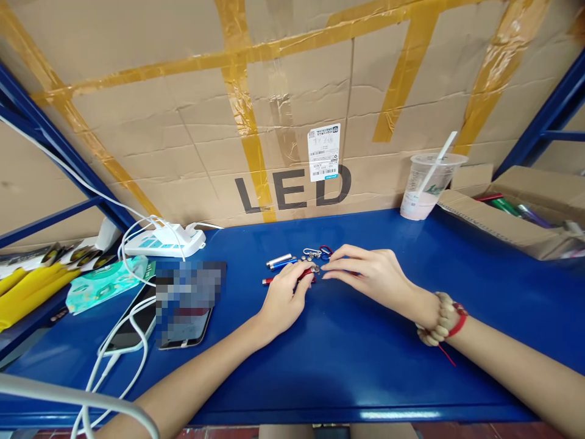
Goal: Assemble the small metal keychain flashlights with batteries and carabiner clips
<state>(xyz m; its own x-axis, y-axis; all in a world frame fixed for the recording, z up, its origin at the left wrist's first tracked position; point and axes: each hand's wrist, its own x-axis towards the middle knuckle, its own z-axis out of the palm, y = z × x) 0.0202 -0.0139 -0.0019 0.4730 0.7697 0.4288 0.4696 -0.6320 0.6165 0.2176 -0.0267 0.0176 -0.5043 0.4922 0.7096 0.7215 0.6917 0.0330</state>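
Observation:
My left hand is closed around a slim red metal tube, whose silver end points right. Close to that end is my right hand, with thumb and fingertips brought near each other in a pinch; any small piece between them is too tiny to make out. Another red tube lies partly hidden under my left hand. Just beyond it, a silver tube and a blue tube rest side by side. Small carabiner clips and little round metal pieces sit behind my fingertips.
Two phones and white charging cables lie left, near a white power strip and green tissue pack. A plastic cup with straw and an open carton of coloured tubes stand right. A large cardboard box walls the back.

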